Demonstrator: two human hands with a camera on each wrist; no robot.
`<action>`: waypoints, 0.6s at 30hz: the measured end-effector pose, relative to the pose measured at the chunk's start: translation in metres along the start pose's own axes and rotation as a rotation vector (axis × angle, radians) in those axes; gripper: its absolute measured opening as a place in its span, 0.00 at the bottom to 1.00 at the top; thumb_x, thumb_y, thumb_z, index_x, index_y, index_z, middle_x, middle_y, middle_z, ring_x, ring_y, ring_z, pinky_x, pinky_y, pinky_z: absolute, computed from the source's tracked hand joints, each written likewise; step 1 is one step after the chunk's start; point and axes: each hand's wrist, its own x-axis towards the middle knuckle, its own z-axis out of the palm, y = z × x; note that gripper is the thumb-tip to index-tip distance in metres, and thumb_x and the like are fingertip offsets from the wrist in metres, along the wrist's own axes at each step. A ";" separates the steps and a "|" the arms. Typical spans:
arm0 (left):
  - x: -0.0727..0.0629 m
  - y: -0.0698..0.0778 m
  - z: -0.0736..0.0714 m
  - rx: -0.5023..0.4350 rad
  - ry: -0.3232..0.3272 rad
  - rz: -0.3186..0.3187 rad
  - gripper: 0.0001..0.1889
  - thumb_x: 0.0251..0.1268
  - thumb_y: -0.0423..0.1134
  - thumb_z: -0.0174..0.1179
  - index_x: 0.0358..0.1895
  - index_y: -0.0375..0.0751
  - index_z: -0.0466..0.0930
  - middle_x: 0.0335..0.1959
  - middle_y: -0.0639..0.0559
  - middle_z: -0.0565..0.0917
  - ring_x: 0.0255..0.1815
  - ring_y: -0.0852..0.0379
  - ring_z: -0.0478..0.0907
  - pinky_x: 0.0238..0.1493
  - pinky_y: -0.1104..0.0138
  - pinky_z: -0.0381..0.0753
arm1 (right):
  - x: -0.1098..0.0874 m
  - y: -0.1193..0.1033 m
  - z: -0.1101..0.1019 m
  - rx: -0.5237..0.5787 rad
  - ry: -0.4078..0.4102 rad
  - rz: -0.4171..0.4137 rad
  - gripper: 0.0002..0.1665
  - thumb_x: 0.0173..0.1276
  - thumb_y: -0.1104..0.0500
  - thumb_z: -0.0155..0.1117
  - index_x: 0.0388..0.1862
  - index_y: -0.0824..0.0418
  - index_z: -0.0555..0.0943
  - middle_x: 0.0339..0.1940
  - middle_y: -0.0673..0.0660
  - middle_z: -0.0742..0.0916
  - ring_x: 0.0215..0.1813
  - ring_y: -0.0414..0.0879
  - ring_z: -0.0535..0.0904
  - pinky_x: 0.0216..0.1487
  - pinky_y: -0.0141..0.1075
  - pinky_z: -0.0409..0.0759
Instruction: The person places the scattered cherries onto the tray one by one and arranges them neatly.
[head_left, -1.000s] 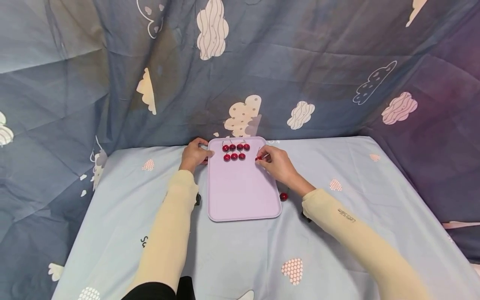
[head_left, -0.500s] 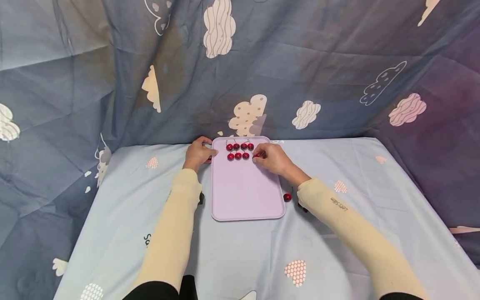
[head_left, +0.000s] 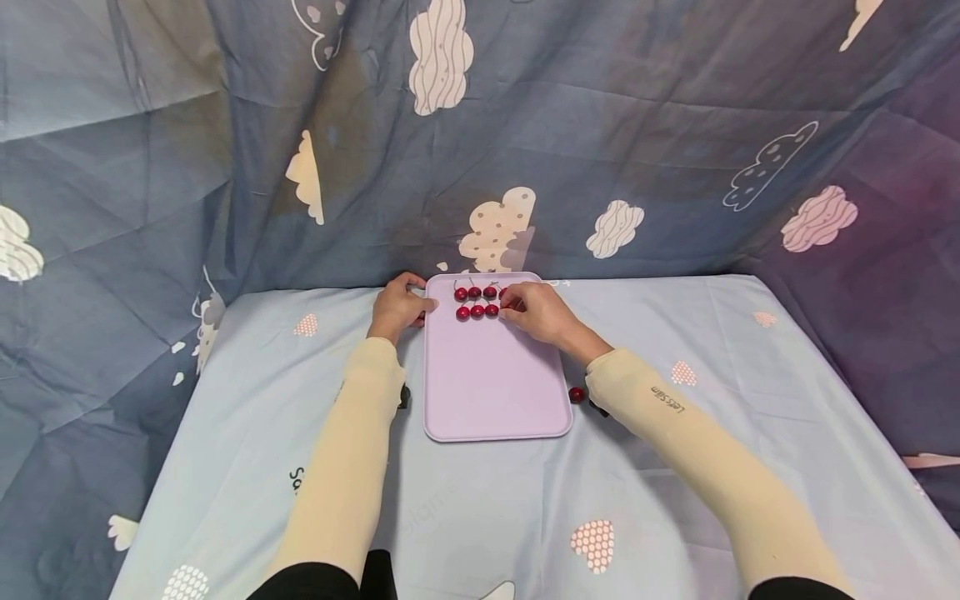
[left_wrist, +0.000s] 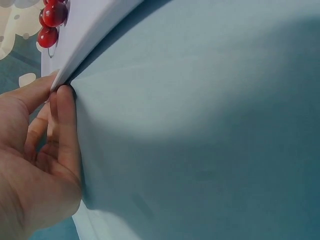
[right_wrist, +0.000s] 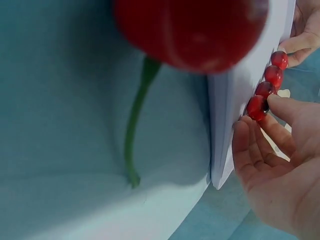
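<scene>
A pale purple tray (head_left: 498,383) lies on the cloth, holding red cherries with stems in two rows near its far end. The far row (head_left: 475,293) is partly covered by my right hand (head_left: 546,315); the nearer row (head_left: 477,312) ends at its fingertips. In the right wrist view, the thumb and fingers pinch a cherry (right_wrist: 257,107) at the end of a row. My left hand (head_left: 395,310) grips the tray's far left edge, thumb on the rim and fingers against its underside, as the left wrist view shows.
One loose cherry (head_left: 576,395) rests on the light blue cloth (head_left: 480,500) beside the tray's right edge; it looms large in the right wrist view, with a green stem (right_wrist: 132,125). A dark curtain (head_left: 360,167) printed with clouds hangs behind the far edge.
The right hand has moved left with its cherry, from the tray's right side up to the nearer row. The left hand stays on the tray's edge. The head view has shifted slightly.
</scene>
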 end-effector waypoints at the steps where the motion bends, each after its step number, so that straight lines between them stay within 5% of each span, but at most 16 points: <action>1: 0.001 0.000 0.000 -0.001 -0.001 0.005 0.22 0.69 0.42 0.72 0.63 0.49 0.77 0.38 0.48 0.79 0.27 0.58 0.82 0.32 0.70 0.80 | 0.000 0.000 0.000 -0.002 0.003 -0.004 0.06 0.71 0.59 0.72 0.42 0.61 0.88 0.39 0.58 0.90 0.42 0.49 0.84 0.49 0.44 0.80; 18: 0.002 0.000 0.001 0.001 0.005 -0.008 0.23 0.69 0.42 0.72 0.63 0.49 0.76 0.39 0.47 0.79 0.28 0.57 0.83 0.32 0.69 0.80 | -0.003 0.001 -0.001 0.004 0.037 0.001 0.08 0.71 0.59 0.74 0.46 0.61 0.87 0.47 0.60 0.89 0.48 0.53 0.86 0.53 0.47 0.83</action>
